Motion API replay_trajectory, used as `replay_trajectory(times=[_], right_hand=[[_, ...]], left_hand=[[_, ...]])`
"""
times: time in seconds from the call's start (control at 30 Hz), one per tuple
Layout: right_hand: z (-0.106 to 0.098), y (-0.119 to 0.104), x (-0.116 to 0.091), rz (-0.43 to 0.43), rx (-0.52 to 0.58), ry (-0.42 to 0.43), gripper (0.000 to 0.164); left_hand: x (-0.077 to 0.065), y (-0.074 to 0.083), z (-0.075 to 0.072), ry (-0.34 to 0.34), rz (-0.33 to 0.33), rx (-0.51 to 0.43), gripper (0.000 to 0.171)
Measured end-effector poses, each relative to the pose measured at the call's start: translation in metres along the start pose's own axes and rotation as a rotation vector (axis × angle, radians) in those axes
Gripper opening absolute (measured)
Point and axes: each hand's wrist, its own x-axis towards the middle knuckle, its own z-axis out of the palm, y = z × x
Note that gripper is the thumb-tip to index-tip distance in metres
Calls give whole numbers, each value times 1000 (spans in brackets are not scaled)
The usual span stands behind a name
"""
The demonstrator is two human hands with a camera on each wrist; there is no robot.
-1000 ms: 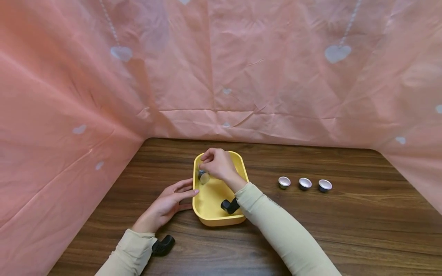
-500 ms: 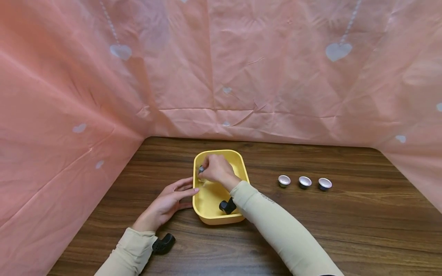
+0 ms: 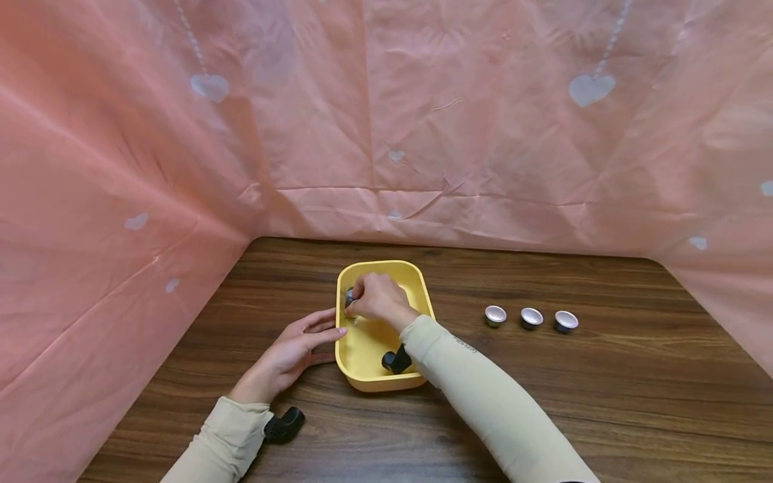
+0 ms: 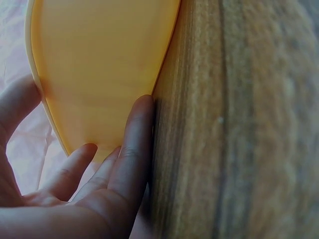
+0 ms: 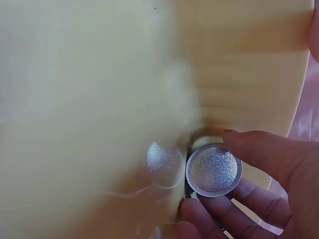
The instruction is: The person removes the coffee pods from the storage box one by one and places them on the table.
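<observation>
My right hand [image 3: 382,297] reaches into the yellow plastic box [image 3: 362,384] near its left wall. In the right wrist view, thumb and fingers pinch a coffee capsule [image 5: 214,170] by its sides, its round silver foil lid facing the camera. A paler copy of that disc, like a reflection, shows on the glossy surface beside it. From above, most of the capsule is hidden by the hand. My left hand [image 3: 292,352] rests against the outside of the box's left wall, fingers spread and fairly straight. Its thumb tip lies at the rim, as the left wrist view also shows.
To the right of the box, three coffee capsules stand in a row, foil up: a left one [image 3: 495,316], a middle one [image 3: 531,318] and a right one [image 3: 566,321]. The brown wooden table [image 3: 628,382] ends at a pink curtain [image 3: 483,134].
My right hand has lowered into the box and moved slightly toward me, and now covers most of the capsule that showed there earlier. The left hand stays at the box wall.
</observation>
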Motion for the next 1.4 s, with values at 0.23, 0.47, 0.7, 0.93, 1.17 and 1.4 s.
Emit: replay_trajectory(times=[0.23,0.47,0.7,0.93,1.17,1.4], right_hand=[[-27,-24,-36,0,25,-5,22],[-29,-26,-42,-10,39,-1,22],[-29,-26,-42,-25,62,-2,22],[-33,-28,-44,-25,104,20,21],[-40,-29,-48,-57,141,46,18],[-51,-24,-52,-61,144,57,16]], left_hand=[[0,1,1,6,-8,-6,67],[0,1,0,0,-6,0,67],[0,1,0,4,-15,-1,66],[0,1,0,0,-10,2,66],[-1,2,-1,0,-14,7,67],[0,2,-1,-1,-7,1,67]])
